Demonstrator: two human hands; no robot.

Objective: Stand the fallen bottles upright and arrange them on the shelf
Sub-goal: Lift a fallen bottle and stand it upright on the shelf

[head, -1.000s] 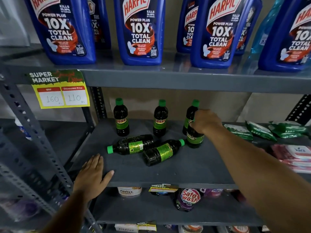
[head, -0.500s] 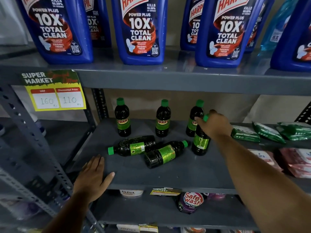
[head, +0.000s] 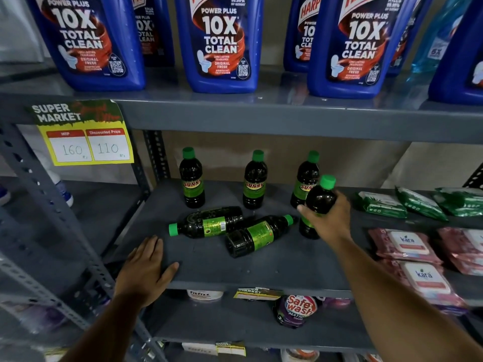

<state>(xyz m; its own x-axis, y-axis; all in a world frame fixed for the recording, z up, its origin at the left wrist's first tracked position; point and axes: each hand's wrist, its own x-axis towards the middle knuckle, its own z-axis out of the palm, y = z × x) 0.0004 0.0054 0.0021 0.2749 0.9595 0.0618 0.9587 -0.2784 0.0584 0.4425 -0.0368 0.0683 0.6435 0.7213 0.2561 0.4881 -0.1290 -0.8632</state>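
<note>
Grey shelf (head: 261, 267) before me: my right hand (head: 330, 220) wraps closed around an upright dark bottle (head: 317, 202), while my left hand (head: 145, 270) lies flat, fingers spread, empty.

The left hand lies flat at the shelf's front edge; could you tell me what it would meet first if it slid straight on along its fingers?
Probably the nearer fallen bottle, base end first; the left hand points toward it, though depth is uncertain.

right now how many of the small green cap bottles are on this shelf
6. Three stand along the back: left, middle, right. Two lie fallen in front: one, another. The right hand holds the sixth upright. None seem hidden.
</note>
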